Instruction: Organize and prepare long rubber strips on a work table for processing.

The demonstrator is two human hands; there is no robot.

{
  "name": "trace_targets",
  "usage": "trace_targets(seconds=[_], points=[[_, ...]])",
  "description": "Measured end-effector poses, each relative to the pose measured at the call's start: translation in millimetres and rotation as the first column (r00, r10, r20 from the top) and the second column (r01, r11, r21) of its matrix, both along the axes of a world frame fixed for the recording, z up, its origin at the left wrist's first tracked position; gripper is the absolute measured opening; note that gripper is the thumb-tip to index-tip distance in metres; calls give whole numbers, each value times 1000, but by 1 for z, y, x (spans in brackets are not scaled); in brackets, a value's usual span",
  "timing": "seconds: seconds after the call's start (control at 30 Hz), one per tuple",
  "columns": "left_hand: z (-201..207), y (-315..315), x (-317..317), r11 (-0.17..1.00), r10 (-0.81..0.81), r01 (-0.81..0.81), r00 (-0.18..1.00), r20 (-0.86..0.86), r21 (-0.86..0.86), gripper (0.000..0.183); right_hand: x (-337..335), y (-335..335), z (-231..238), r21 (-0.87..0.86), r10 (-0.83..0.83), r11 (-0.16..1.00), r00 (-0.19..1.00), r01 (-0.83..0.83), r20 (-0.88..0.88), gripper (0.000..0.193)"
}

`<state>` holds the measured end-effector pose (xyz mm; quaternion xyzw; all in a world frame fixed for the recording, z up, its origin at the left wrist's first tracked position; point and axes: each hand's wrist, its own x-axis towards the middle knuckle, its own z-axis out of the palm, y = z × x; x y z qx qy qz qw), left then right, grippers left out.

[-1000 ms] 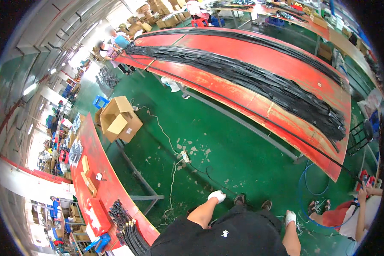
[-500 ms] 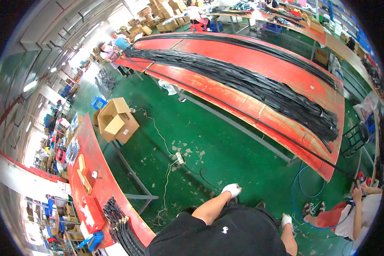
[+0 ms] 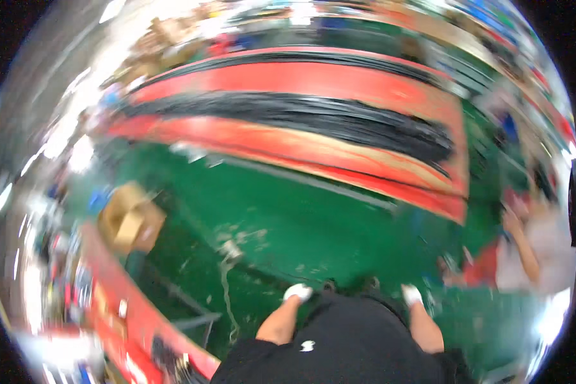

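Observation:
My left hand [image 3: 297,293], in a white glove, hangs low beside my black shirt, above the green floor. White glove covers my right hand [image 3: 411,295] too, lowered on the other side of my body. Motion blur smears the fingers of both, so whether either holds anything cannot be made out. Beyond them stands a long red table [image 3: 237,77] with a thick bundle of long black strips [image 3: 339,118] along its middle. A thinner black bundle [image 3: 288,59] runs along the table's far side.
At the left is another red table [image 3: 137,304] with dark bundled pieces [image 3: 166,358] near its close end. An open cardboard box [image 3: 131,221] stands beyond it. A white cord [image 3: 225,288] lies on the floor. A person [image 3: 531,249] is close by on the right.
The view has swung rightward and blurred, so the tables and box appear farther left. My left hand has lowered toward my side. My right hand now shows farther up in the picture.

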<state>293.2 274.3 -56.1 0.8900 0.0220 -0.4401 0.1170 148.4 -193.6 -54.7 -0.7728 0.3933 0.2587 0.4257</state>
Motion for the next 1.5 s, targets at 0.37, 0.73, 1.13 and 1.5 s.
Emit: trace_targets(seconds=[0.37,0.73,1.13,1.5], points=[[-58,-52,7,928,194,-182,981,7,-325,41,3,-16,21,-101,-149,984,989,149,8,50],[44,-71,33,990,-19,27,998,53,-141,49,-71,-43,-76,82,-281,958,952,273,120,52],[31,-39,-15,973,206,-209,978,-38,-103,48,38,-43,-81,211,-190,961,981,179,37,15],[42,-28,-15,964,247,-248,969,-21,-95,48,94,-37,-97,292,-151,949,984,118,91,22]])
